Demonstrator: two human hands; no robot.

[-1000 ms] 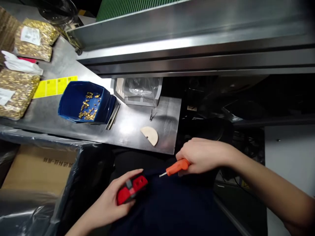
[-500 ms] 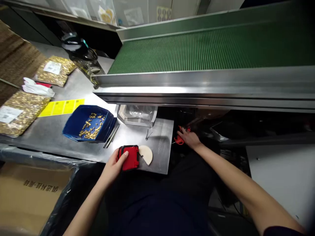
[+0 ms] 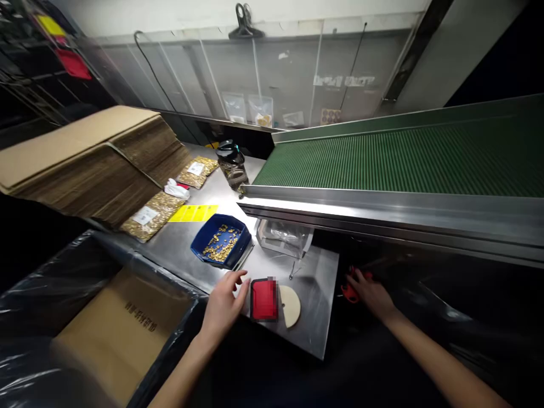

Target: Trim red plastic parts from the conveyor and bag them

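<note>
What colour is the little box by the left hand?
Red, with a dark edge; the box shows in the head view.

- red case (image 3: 264,299): flat rectangular block with dark edge, lying flat on the steel tabletop (image 3: 314,334) near its front edge, touching a pale half-round disc (image 3: 290,306) on its right side
- orange-red tool (image 3: 351,290): partly hidden, off the tabletop's right edge in a dark recess
</note>
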